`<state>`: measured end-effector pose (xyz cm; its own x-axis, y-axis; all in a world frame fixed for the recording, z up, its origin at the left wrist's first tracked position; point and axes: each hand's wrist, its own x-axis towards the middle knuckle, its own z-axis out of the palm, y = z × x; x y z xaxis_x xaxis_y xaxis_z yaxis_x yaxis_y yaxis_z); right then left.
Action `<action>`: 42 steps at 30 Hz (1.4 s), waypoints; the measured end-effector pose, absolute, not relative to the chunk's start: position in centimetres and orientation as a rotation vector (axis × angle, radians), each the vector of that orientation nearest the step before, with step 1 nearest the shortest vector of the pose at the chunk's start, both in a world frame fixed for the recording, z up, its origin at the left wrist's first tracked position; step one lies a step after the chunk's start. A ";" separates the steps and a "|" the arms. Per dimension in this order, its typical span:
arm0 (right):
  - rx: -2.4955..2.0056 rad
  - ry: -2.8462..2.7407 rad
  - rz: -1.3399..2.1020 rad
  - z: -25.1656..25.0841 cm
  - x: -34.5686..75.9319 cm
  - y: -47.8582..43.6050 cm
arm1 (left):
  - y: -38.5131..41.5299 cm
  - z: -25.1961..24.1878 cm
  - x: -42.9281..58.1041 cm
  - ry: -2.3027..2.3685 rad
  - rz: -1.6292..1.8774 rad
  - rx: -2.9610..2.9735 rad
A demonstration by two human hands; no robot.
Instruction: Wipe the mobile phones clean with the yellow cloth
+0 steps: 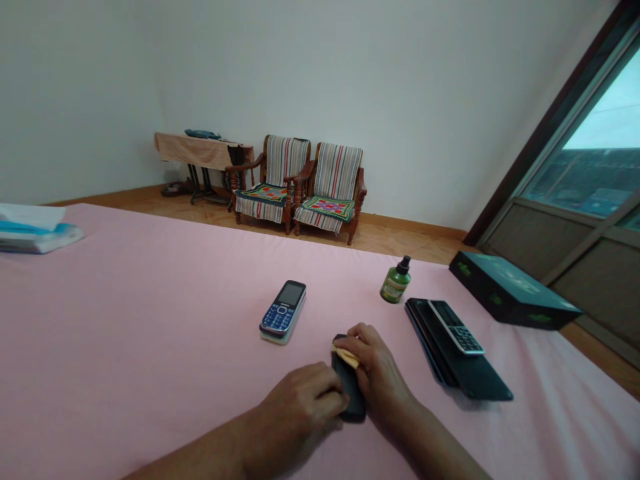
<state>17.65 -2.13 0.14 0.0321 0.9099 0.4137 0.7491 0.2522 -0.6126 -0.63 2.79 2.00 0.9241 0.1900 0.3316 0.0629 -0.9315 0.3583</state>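
Note:
A black mobile phone [353, 393] lies on the pink sheet in front of me, its details partly hidden by fingers. My left hand [307, 403] is closed on its left side. With bent fingers, my right hand [373, 360] presses a folded yellow cloth [347, 356] onto the upper part of the phone. Ahead and to the left, a blue keypad phone [283, 310] rests on top of another, pale-backed thing. On the right, a silver keypad phone [457, 328] sits on a stack of dark flat devices [483, 377].
A green spray bottle [395, 280] stands beyond my right hand. Farther right is a black box [510, 287]. White and blue packaging [37, 230] lies at the far left of the pink sheet [150, 320]. Past its edge are two wooden chairs [327, 180] and a cloth-covered table [200, 150].

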 end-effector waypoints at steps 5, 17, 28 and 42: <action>-1.561 -1.765 0.342 1.4 16.9 -3.6 | 2.8 2.3 -0.7 0.332 0.522 2.527; -1.545 -1.813 0.476 1.7 14.8 -6.0 | 3.6 1.9 -0.7 0.433 0.582 2.267; -1.383 -1.686 0.589 1.2 15.5 -7.0 | 4.5 0.5 -0.8 0.400 0.503 2.357; -1.546 -2.037 0.375 2.8 15.2 -6.1 | 4.4 1.3 -0.6 0.332 0.511 2.377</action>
